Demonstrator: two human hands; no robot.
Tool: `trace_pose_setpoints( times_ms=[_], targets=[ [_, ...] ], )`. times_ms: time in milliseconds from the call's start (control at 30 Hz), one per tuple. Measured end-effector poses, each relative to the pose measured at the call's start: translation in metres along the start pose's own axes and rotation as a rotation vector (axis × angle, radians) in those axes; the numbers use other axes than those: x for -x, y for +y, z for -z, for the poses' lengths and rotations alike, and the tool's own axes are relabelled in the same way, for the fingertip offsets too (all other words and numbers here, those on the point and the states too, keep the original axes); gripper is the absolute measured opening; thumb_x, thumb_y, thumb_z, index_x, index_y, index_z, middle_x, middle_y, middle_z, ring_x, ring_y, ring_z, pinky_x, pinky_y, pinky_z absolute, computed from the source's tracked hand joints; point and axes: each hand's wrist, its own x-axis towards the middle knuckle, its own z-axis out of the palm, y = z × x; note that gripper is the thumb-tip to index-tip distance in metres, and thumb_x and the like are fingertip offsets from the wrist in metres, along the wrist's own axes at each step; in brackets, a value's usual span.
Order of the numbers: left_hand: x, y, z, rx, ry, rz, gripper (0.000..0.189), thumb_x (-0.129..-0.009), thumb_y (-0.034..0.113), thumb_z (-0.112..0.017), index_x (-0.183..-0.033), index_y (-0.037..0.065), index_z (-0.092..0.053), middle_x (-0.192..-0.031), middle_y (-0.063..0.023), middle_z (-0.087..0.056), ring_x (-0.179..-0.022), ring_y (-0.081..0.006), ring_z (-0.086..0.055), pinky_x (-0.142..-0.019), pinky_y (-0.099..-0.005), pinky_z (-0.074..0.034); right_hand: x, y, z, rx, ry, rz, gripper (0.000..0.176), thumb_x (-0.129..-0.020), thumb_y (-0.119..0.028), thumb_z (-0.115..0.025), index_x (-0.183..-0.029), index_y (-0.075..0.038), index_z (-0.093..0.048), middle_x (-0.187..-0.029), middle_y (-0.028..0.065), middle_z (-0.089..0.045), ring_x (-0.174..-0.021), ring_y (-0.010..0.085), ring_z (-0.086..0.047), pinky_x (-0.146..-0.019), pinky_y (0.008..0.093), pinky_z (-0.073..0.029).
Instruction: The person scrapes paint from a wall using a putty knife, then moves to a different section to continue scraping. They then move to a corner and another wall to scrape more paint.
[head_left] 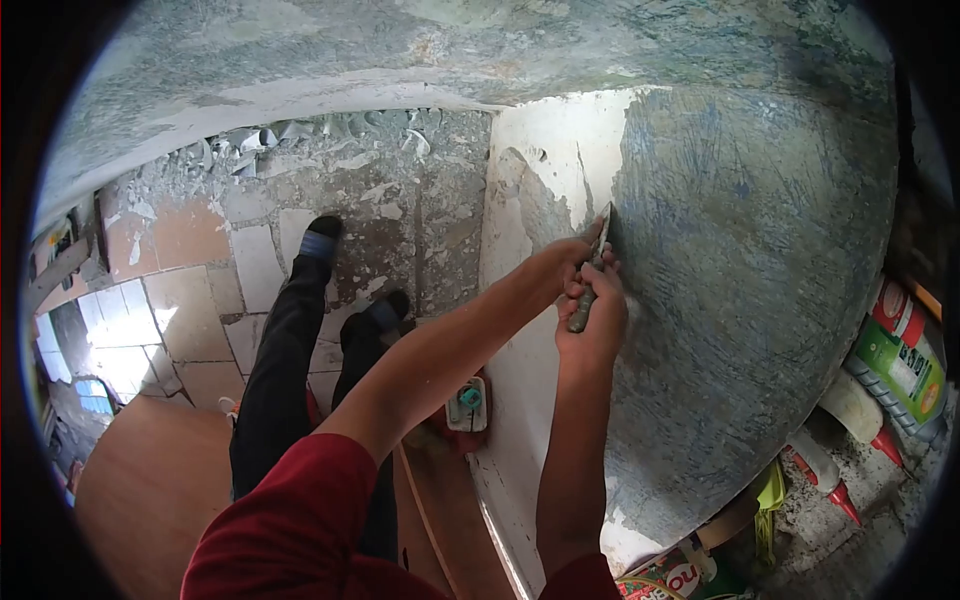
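My right hand [598, 310] is closed round the handle of a scraper [603, 228], whose narrow metal blade points up at the wall. My left hand [568, 265] grips the same tool higher up, fingers pressed by the blade. The blade tip meets the wall where the grey-blue rough coating [740, 250] borders a bare white patch [560, 135]. Ragged edges of paint run along this border. Part of the blade is hidden by my left fingers.
Peeled paint flakes [265, 138] lie along the floor's far edge. My feet stand on patchy tiles [258, 265]. A small white container [467, 408] sits by the wall's base, close to a wooden board [450, 520]. Bottles [900, 365] and red-tipped tubes [825, 472] lie at right.
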Motion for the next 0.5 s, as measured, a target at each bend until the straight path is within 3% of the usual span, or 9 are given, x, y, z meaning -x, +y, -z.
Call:
trace_pose_setpoints(
  times_ms=[33,100,233,333,500],
  targets=[
    [-0.004,-0.003,0.008,-0.085,-0.016,0.003,0.058,-0.083,0.069,-0.044,-0.065,0.014,-0.047,-0.06,-0.0001,-0.052,-0.062,-0.015,-0.052,-0.058,-0.03,-0.047,0.004,0.004,0.001,0.02,-0.008,0.037,0.048,-0.08,-0.003,-0.052,-0.127,-0.007,-0.046,-0.075,-0.0017,-0.048,-0.057,0.0042,-0.043,-0.044,0.0175,-0.032],
    [0.004,-0.015,0.012,-0.188,0.002,-0.009,0.06,-0.083,0.071,-0.041,-0.064,0.014,-0.047,-0.061,0.0008,-0.052,-0.058,-0.0145,-0.051,-0.053,-0.0311,-0.047,0.018,0.009,0.006,0.043,0.063,0.048,0.045,-0.08,-0.003,-0.052,-0.125,-0.007,-0.046,-0.074,-0.002,-0.047,-0.056,0.0043,-0.043,-0.044,0.0182,-0.032],
    [0.007,-0.009,0.01,-0.088,-0.08,0.14,0.061,-0.082,0.073,-0.037,-0.065,0.015,-0.047,-0.058,0.0009,-0.051,-0.055,-0.0172,-0.05,-0.039,-0.0358,-0.039,0.015,0.012,0.005,0.033,0.054,0.036,0.051,-0.081,-0.002,-0.051,-0.131,-0.007,-0.042,-0.075,-0.0023,-0.047,-0.056,0.0045,-0.042,-0.042,0.019,-0.031],
    [0.021,-0.01,0.011,-0.092,-0.034,0.126,0.06,-0.082,0.072,-0.041,-0.064,0.015,-0.047,-0.065,0.0009,-0.053,-0.053,-0.0131,-0.048,-0.043,-0.03,-0.042,0.024,0.015,0.0,0.006,0.095,0.052,0.053,-0.081,-0.003,-0.051,-0.133,-0.006,-0.041,-0.075,-0.002,-0.047,-0.055,0.0048,-0.042,-0.043,0.019,-0.031],
    [0.003,-0.014,0.023,-0.182,-0.037,0.087,0.064,-0.081,0.073,-0.041,-0.071,0.01,-0.051,-0.064,0.0009,-0.053,-0.056,-0.0128,-0.048,-0.052,-0.0291,-0.046,0.016,0.017,0.009,0.006,0.045,0.045,0.056,-0.081,-0.003,-0.051,-0.135,-0.005,-0.038,-0.076,-0.0009,-0.048,-0.055,0.005,-0.042,-0.043,0.0189,-0.031]
  ],
)
